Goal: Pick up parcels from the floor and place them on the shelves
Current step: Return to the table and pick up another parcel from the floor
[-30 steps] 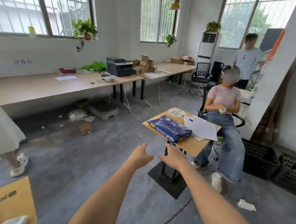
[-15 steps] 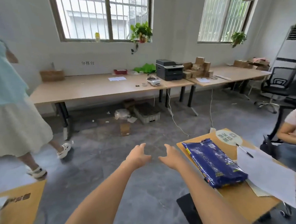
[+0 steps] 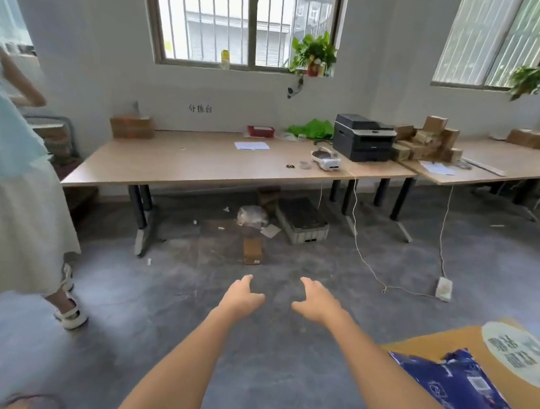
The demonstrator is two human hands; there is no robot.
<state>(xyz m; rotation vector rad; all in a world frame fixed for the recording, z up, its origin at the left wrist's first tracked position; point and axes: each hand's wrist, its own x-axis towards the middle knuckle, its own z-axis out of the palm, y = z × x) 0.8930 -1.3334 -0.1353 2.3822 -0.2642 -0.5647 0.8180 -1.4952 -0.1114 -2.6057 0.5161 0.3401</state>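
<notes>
My left hand [image 3: 241,296] and my right hand [image 3: 316,300] reach forward side by side over the grey floor, fingers apart, holding nothing. A small brown cardboard parcel [image 3: 252,250] lies on the floor ahead of them, in front of the long table. A clear plastic-wrapped parcel [image 3: 251,215] lies further back under the table. A blue plastic parcel [image 3: 459,393] rests on a small wooden table [image 3: 437,344] at the lower right. No shelves are in view.
A long wooden table [image 3: 201,165] with a printer [image 3: 363,137] and stacked small boxes [image 3: 427,141] runs along the wall. A grey crate [image 3: 302,220] sits under it. A person in a pale skirt [image 3: 18,220] stands at the left. A power strip [image 3: 443,287] and cables lie on the floor.
The view has swung left: the small table with the blue parcel slid to the lower right, the seated person left the view, and the floor parcels under the long table came to the centre.
</notes>
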